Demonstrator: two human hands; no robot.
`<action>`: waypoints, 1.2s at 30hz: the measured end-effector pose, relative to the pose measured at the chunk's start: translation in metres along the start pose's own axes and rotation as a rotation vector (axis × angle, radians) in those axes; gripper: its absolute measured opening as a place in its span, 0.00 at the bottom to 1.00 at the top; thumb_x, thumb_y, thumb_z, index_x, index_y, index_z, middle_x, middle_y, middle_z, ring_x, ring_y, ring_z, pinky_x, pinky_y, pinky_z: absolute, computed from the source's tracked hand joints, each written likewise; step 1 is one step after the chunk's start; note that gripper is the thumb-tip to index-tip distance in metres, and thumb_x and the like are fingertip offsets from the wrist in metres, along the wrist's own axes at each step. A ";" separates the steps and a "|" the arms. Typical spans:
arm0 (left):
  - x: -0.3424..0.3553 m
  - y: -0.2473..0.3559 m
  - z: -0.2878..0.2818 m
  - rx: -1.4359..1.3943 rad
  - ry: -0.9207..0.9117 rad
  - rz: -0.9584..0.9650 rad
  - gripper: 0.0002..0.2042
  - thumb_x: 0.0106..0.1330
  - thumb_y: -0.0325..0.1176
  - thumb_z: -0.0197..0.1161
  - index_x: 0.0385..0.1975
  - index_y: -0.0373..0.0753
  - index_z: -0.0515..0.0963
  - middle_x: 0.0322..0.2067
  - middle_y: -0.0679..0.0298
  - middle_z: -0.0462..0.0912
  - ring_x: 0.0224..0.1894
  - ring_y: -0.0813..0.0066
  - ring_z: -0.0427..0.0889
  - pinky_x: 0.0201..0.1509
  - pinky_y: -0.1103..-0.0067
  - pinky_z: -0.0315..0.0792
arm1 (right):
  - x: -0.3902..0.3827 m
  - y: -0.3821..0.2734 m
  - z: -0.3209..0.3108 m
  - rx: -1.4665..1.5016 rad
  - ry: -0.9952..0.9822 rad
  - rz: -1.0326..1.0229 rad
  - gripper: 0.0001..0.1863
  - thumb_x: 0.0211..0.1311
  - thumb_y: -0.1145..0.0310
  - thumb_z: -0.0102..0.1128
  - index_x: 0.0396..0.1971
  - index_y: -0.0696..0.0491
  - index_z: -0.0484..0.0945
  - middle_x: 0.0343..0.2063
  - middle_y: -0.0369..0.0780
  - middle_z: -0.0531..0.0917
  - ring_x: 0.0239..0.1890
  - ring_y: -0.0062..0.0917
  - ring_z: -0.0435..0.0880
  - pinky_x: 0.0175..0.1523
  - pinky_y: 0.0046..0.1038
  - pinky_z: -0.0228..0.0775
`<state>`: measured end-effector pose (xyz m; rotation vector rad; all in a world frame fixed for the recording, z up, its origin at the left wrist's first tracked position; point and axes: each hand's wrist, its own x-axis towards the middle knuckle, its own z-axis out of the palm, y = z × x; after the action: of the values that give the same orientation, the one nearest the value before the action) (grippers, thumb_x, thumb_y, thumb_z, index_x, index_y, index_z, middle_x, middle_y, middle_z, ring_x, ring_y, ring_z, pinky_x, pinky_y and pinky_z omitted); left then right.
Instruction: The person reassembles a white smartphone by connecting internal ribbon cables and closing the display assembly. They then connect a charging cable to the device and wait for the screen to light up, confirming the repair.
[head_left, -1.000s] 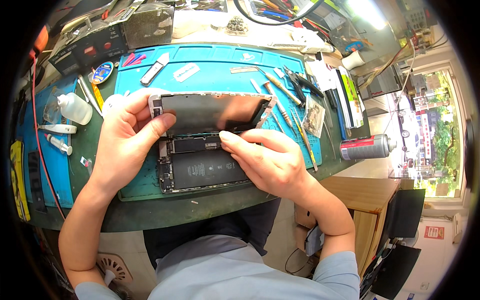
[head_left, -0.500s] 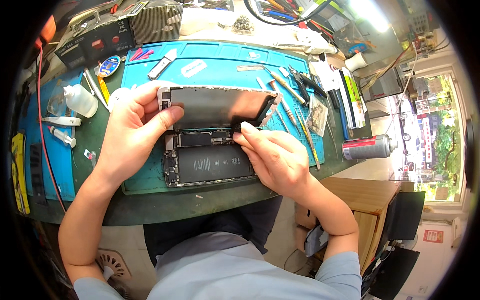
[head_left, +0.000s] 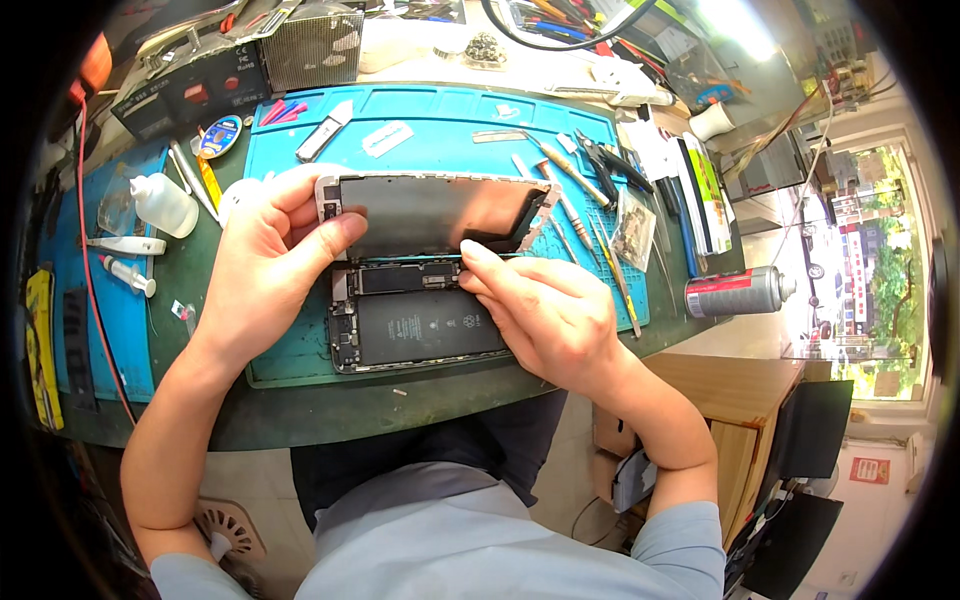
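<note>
An opened phone lies on the blue work mat [head_left: 290, 365], its battery [head_left: 400, 330] and dark circuit board [head_left: 405, 278] exposed. The phone's screen panel [head_left: 430, 215] is raised at the far side, tilted up from the body. My left hand [head_left: 265, 265] grips the panel's left end, thumb on its inner face and fingers behind. At the right end of the circuit board, close to the panel's lower edge, my right hand [head_left: 550, 315] has thumb and forefinger pinched together. What lies between those fingertips, if anything, is hidden by the hand, which also covers the body's right end.
Right of the phone lie a screwdriver [head_left: 567, 210], black pliers [head_left: 600, 170] and a small plastic bag [head_left: 632, 228]. A spray can [head_left: 738, 292] rests at the table's right edge. A white squeeze bottle [head_left: 163, 204] and a syringe [head_left: 127, 275] are at left.
My right hand's pinched fingertips have shifted slightly left along the phone's circuit board. My left hand and the raised screen panel stay nearly where they were.
</note>
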<state>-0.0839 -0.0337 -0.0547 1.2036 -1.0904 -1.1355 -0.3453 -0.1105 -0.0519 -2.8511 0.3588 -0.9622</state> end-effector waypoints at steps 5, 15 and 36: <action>0.000 0.001 0.000 0.016 -0.014 0.016 0.08 0.70 0.22 0.62 0.47 0.30 0.78 0.43 0.66 0.85 0.46 0.84 0.81 0.52 0.82 0.75 | -0.007 0.007 0.011 0.009 0.106 -0.018 0.29 0.52 0.79 0.66 0.59 0.55 0.80 0.32 0.36 0.86 0.32 0.24 0.85 0.35 0.26 0.78; 0.001 -0.001 -0.006 0.050 -0.049 0.045 0.09 0.71 0.24 0.62 0.49 0.31 0.78 0.42 0.67 0.85 0.46 0.85 0.80 0.52 0.83 0.74 | -0.002 0.001 0.002 0.063 -0.016 0.040 0.28 0.52 0.82 0.69 0.57 0.62 0.78 0.33 0.37 0.89 0.34 0.28 0.88 0.38 0.28 0.81; -0.005 0.004 0.000 0.180 -0.164 0.096 0.09 0.71 0.22 0.59 0.49 0.36 0.74 0.35 0.70 0.77 0.32 0.87 0.73 0.36 0.86 0.70 | -0.124 0.002 -0.091 -0.554 0.781 0.537 0.36 0.59 0.71 0.71 0.66 0.58 0.66 0.54 0.47 0.77 0.58 0.35 0.77 0.53 0.34 0.74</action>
<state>-0.0841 -0.0287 -0.0510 1.1980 -1.3850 -1.0942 -0.4971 -0.0832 -0.0525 -2.3484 1.5642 -2.0180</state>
